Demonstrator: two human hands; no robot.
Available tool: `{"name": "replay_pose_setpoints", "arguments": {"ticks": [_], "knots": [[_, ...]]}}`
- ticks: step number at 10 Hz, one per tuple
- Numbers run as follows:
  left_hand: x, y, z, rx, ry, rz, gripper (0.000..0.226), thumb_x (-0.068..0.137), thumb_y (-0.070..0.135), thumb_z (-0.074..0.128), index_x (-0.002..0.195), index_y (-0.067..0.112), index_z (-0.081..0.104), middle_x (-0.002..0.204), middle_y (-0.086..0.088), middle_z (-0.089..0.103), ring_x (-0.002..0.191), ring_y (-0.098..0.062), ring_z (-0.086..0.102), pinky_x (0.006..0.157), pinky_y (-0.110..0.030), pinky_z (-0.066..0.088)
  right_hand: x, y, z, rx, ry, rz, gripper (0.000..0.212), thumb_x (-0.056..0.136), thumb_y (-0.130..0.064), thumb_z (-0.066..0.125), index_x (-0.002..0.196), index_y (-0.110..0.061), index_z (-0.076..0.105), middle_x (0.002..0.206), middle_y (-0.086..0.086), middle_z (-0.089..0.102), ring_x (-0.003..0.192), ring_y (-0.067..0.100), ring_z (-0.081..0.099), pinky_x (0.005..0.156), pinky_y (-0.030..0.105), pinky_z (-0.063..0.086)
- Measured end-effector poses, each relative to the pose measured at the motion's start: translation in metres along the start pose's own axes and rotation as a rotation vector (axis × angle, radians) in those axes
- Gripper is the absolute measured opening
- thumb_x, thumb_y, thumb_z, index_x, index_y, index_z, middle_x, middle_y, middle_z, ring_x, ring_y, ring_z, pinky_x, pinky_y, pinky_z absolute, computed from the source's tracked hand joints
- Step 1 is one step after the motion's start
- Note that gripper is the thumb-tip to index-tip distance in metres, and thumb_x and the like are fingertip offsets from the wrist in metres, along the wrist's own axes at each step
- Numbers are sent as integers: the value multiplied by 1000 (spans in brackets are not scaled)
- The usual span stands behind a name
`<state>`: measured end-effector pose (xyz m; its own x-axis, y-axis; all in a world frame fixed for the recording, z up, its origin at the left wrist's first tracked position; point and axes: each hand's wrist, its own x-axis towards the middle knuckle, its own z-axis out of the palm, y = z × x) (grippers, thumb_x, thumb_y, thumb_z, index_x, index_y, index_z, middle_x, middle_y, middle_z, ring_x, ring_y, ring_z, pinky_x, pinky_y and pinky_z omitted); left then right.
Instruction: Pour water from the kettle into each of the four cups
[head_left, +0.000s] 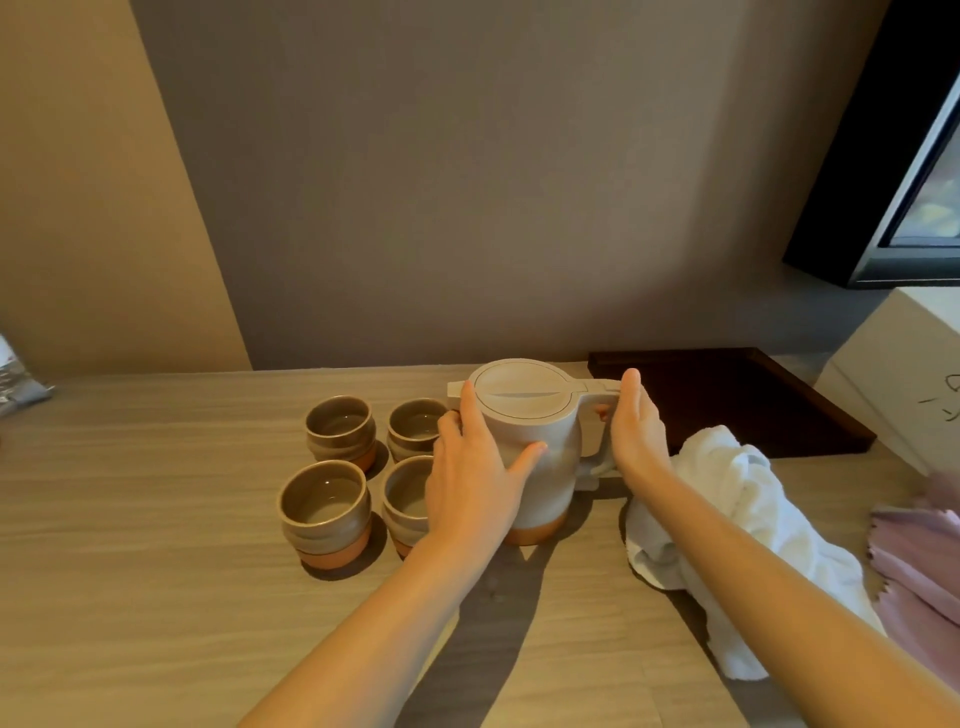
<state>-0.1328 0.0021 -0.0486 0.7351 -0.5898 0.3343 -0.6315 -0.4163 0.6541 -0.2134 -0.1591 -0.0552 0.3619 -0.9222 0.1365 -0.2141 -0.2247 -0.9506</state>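
Here: wood-grain counter (156, 597), grey wall (467, 182); one kettle (540, 467), left hand (470, 488) flat against it, right hand (636, 431) open beside handle; four cups (324, 512); one white towel (727, 525).

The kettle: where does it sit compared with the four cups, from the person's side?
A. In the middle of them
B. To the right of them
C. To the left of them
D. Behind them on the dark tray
B: the kettle stands on the table to the right of the four cups, with the dark tray further right and bare.
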Motion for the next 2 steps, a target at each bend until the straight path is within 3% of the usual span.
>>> {"name": "replay_pose_setpoints", "arguments": {"ticks": [1, 2], "knots": [[0, -3, -7, 54, -98, 37, 105, 85, 51, 65, 154, 25, -10, 153, -6, 31, 139, -23, 35, 101, -36, 46, -9, 1, -10, -153, -7, -106, 54, 100, -51, 29, 139, -16, 40, 131, 7, 54, 118, 20, 51, 94, 35, 43], [-6, -7, -20, -2, -185, 61, 105, 86, 41, 69, 153, 30, -11, 152, -2, 36, 139, -20, 36, 105, -38, 44, -26, -5, -20, -145, 21, -93, 58, 97, -49, 39, 146, -19, 32, 144, 10, 46, 126, 25, 48, 102, 44, 44]]}}
